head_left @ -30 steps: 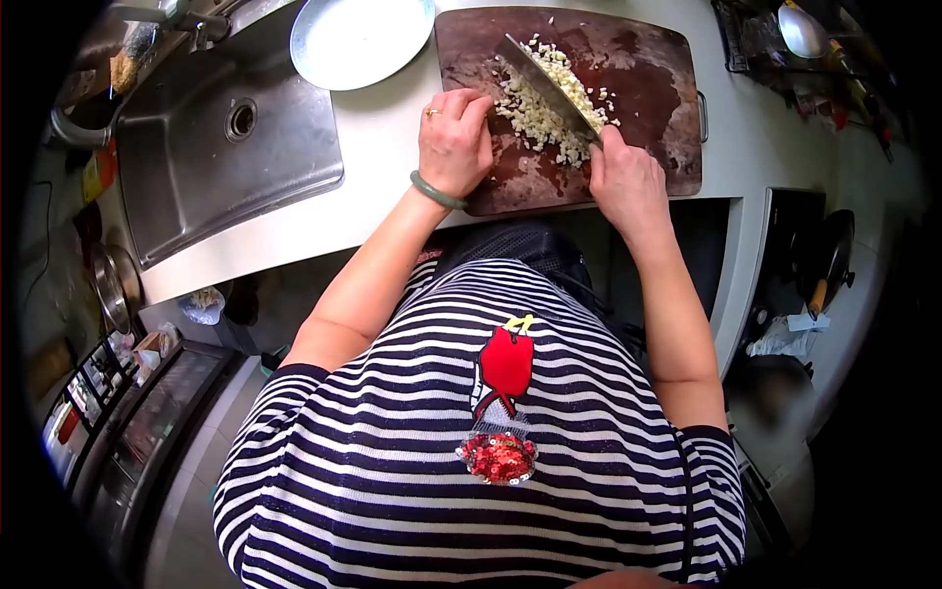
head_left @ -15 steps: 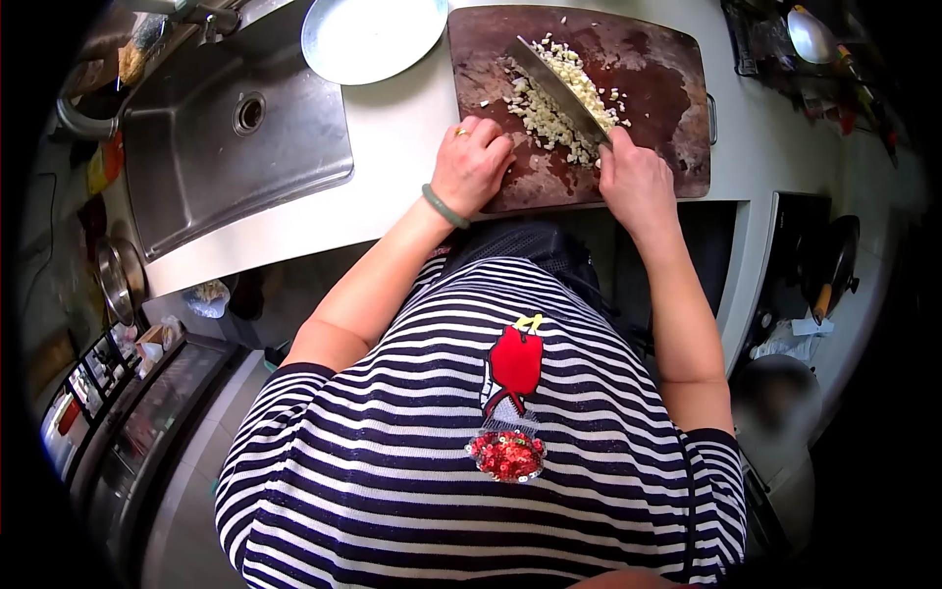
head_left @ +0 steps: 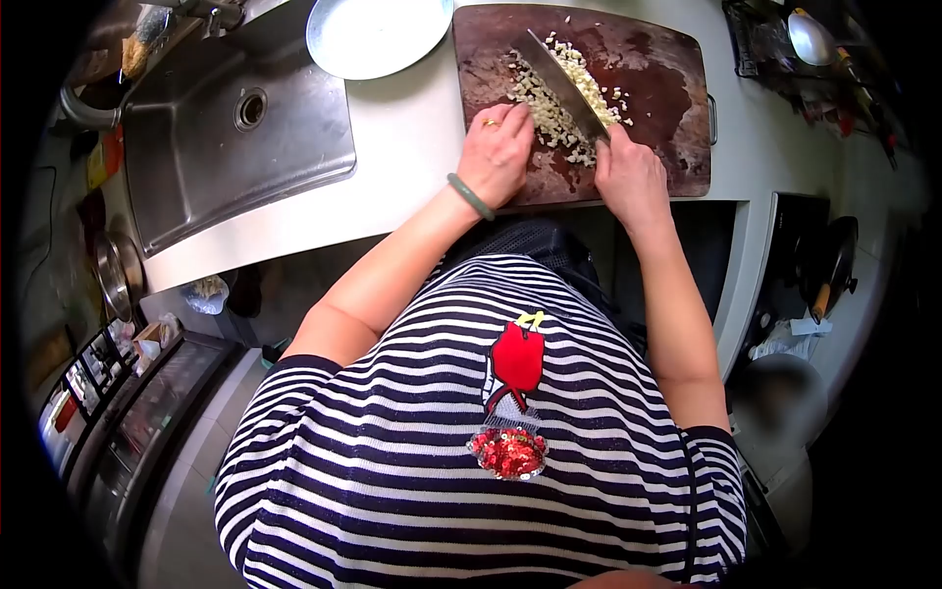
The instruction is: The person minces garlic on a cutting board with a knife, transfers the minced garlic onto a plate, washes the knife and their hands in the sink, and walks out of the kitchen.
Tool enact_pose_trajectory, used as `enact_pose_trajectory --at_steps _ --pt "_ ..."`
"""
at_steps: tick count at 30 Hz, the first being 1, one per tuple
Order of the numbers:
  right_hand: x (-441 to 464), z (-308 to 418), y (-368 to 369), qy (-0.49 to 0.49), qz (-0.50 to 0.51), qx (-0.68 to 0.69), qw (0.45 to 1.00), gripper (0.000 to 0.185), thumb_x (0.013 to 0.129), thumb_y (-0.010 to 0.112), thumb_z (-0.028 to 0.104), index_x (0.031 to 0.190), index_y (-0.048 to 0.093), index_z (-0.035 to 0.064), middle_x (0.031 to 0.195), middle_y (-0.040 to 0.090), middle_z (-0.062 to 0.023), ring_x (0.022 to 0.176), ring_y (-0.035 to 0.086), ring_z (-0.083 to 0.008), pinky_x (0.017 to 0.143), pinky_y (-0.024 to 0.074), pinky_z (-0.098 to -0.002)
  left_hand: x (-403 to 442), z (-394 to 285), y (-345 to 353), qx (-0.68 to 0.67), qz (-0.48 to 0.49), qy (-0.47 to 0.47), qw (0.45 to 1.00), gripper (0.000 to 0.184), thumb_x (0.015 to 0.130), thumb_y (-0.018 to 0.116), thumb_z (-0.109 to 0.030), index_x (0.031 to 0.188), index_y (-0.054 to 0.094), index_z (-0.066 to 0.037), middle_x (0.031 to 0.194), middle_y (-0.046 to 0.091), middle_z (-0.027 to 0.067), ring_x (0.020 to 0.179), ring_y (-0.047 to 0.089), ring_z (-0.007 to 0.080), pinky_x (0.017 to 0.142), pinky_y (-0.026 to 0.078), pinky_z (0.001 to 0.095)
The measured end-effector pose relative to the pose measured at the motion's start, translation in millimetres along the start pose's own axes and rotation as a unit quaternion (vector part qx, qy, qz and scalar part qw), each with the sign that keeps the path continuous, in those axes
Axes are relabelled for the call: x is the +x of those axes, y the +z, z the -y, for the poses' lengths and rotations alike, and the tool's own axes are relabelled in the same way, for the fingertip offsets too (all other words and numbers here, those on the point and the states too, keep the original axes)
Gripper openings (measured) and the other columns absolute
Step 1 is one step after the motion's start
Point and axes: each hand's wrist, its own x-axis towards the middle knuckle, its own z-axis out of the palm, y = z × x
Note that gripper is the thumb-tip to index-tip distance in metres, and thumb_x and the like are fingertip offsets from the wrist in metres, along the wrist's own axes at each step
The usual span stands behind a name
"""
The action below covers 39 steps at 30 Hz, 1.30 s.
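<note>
My right hand is closed round the handle of a cleaver, whose blade points up and left across the pile. Small pale chopped pieces lie on both sides of the blade on a dark, worn cutting board. At the board's left edge is my left hand, its fingers curled together beside the pieces; whether anything is under the fingertips is hidden. A ring and a green bangle are on that hand and wrist.
A white plate stands on the counter left of the board. Farther left is a steel sink. A ladle lies at the upper right, and a dark pan is below it.
My left hand has moved right, closer to the chopped pieces. The cleaver has stayed among the pieces in my right hand. The whole view has shifted slightly.
</note>
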Motion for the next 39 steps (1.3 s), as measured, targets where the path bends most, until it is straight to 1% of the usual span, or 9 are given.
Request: enact_pose_trajectory --at_steps 3,8,10,15,20,25,29,31,39 --pt "-1 0 -9 0.000 0.003 -0.014 1.000 0.019 0.092 0.053 0.020 0.099 0.056 0.0026 0.078 0.065 -0.0270 0.077 0.063 -0.0464 0.070 0.0497 -0.0545 8 -4 1 -0.051 -0.018 -0.007 0.999 0.030 0.077 0.058 -0.002 0.107 0.063 0.004 0.114 0.061 0.0141 0.106 0.055 0.0299 0.095 0.042 0.0394" --pt "-7 9 -7 -0.011 0.018 -0.007 1.000 0.018 0.091 0.053 0.019 0.098 0.055 0.0027 0.078 0.065 -0.0263 0.078 0.063 -0.0452 0.070 0.0500 -0.0536 -2 8 -6 -0.054 -0.039 -0.014 0.998 0.028 0.077 0.060 -0.001 0.105 0.063 0.002 0.109 0.061 0.0130 0.103 0.056 0.0304 0.091 0.044 0.0392" --pt "-6 6 2 -0.029 0.011 -0.011 0.999 0.018 0.091 0.055 0.019 0.099 0.053 0.0030 0.072 0.062 -0.0272 0.075 0.061 -0.0473 0.068 0.0475 -0.0563 -6 10 -12 -0.062 -0.032 -0.021 0.997 0.027 0.077 0.061 -0.001 0.104 0.063 0.002 0.108 0.061 0.0131 0.103 0.056 0.0306 0.090 0.045 0.0393" --pt "-13 9 -9 -0.023 0.013 0.004 1.000 0.016 0.090 0.055 0.018 0.096 0.053 0.0028 0.073 0.063 -0.0263 0.075 0.063 -0.0462 0.068 0.0492 -0.0552 -16 12 -24 -0.089 -0.019 -0.027 0.995 0.026 0.074 0.066 -0.001 0.100 0.062 0.001 0.104 0.061 0.0127 0.099 0.056 0.0310 0.086 0.046 0.0395" --pt "-13 6 0 -0.031 0.018 -0.015 0.999 0.015 0.090 0.055 0.017 0.092 0.053 0.0023 0.072 0.063 -0.0261 0.073 0.064 -0.0454 0.068 0.0502 -0.0545 -26 9 -23 -0.092 -0.021 -0.012 0.995 0.026 0.073 0.067 -0.001 0.099 0.062 0.000 0.103 0.061 0.0126 0.098 0.057 0.0306 0.085 0.046 0.0394" --pt "-18 13 -10 -0.026 0.021 0.024 0.999 0.016 0.091 0.055 0.018 0.097 0.052 0.0038 0.074 0.063 -0.0261 0.074 0.062 -0.0465 0.068 0.0484 -0.0558 -32 9 -25 -0.089 -0.017 -0.014 0.996 0.027 0.073 0.068 -0.001 0.099 0.062 0.000 0.103 0.061 0.0125 0.097 0.057 0.0304 0.085 0.046 0.0390" --pt "-18 13 4 -0.033 0.050 -0.012 0.998 0.016 0.091 0.055 0.018 0.097 0.052 0.0040 0.073 0.063 -0.0260 0.074 0.062 -0.0463 0.068 0.0484 -0.0557 -35 8 -27 -0.082 -0.010 -0.007 0.997 0.028 0.072 0.069 -0.002 0.099 0.063 0.000 0.102 0.061 0.0119 0.097 0.057 0.0296 0.086 0.046 0.0383" --pt "-19 16 -1 -0.037 0.031 -0.006 0.999 0.014 0.090 0.053 0.016 0.089 0.051 0.0017 0.070 0.063 -0.0256 0.072 0.064 -0.0444 0.067 0.0505 -0.0543 -37 10 -28 -0.078 -0.002 -0.007 0.997 0.028 0.072 0.069 -0.002 0.099 0.063 0.000 0.102 0.061 0.0117 0.097 0.057 0.0294 0.086 0.045 0.0381" --pt "-20 15 3 -0.039 0.049 -0.002 0.998 0.015 0.090 0.053 0.016 0.089 0.052 0.0015 0.072 0.064 -0.0256 0.072 0.064 -0.0450 0.068 0.0505 -0.0541 -37 12 -26 -0.056 -0.002 0.008 0.998 0.027 0.070 0.071 -0.004 0.096 0.064 -0.002 0.099 0.060 0.0104 0.096 0.057 0.0280 0.085 0.045 0.0374"
